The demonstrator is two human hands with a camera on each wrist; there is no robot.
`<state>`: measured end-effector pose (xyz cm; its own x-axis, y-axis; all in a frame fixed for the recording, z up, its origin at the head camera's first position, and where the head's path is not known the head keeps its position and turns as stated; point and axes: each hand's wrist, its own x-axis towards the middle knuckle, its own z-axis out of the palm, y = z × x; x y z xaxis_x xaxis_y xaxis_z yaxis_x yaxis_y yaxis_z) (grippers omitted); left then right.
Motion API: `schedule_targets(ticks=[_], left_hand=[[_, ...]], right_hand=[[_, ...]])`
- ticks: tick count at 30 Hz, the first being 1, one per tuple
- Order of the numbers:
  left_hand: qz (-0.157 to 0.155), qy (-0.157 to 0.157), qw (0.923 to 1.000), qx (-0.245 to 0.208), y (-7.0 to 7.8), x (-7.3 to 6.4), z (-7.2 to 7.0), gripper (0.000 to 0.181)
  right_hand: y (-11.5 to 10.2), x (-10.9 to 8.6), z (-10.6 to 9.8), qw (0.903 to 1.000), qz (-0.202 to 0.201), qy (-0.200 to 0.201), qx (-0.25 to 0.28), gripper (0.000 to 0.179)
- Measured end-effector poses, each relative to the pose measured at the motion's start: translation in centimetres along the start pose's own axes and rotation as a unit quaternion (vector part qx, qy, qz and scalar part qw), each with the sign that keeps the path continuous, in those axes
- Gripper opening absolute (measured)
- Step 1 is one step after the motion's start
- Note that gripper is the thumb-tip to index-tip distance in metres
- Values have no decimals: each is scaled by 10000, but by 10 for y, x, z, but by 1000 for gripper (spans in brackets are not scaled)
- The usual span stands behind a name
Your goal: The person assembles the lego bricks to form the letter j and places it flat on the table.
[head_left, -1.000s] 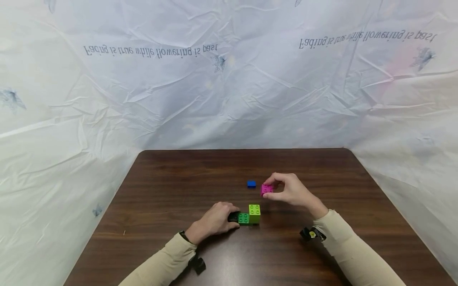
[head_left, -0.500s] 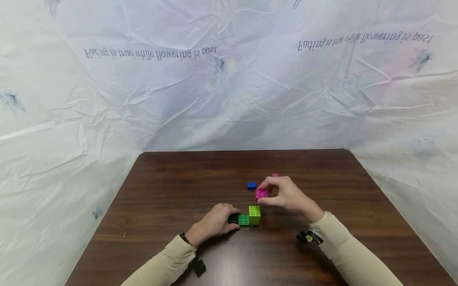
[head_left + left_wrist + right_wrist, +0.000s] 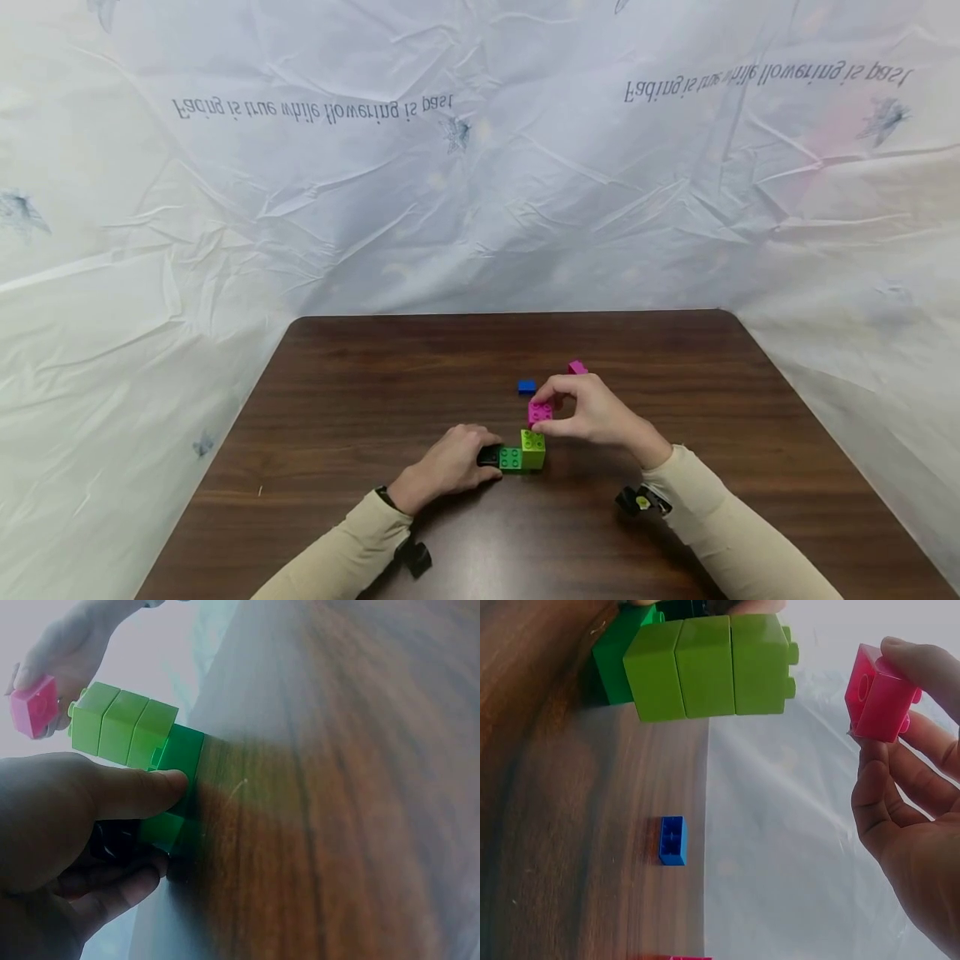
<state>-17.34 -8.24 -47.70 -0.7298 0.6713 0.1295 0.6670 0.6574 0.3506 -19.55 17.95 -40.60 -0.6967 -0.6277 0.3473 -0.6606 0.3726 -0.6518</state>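
Observation:
My left hand [image 3: 452, 462] grips the left end of a brick assembly low on the table, thumb on one side and fingers on the other. That assembly has a black brick [image 3: 489, 456], partly hidden by the hand, a dark green base [image 3: 182, 754] and a column of 3 lime green bricks [image 3: 709, 669] at its right end. My right hand [image 3: 600, 412] pinches a pink brick [image 3: 881, 696] between thumb and fingers. In the right wrist view this pink brick is apart from the lime column's top studs, with its hollow underside facing them.
A small blue brick [image 3: 527, 387] lies on the brown wooden table [image 3: 375, 375] beyond the assembly. Another pink brick [image 3: 577, 367] lies behind the right hand, partly covered by it. White printed sheeting [image 3: 480, 208] hangs around the table's far and side edges.
The right hand has moved left and nearer with the pink brick, to just over the lime column. The other pink brick has come into view behind it. The left hand stays put.

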Motion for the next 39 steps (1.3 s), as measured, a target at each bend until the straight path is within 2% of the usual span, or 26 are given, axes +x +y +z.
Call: schedule_targets(ticks=[11, 39], left_hand=[[9, 13, 10000, 8, 1, 0, -1, 41], [70, 47, 10000, 9, -1, 0, -2, 41]], right_hand=[[0, -1, 5, 9993, -251, -140, 228, 23], [5, -4, 16, 9990, -103, -432, 106, 26]])
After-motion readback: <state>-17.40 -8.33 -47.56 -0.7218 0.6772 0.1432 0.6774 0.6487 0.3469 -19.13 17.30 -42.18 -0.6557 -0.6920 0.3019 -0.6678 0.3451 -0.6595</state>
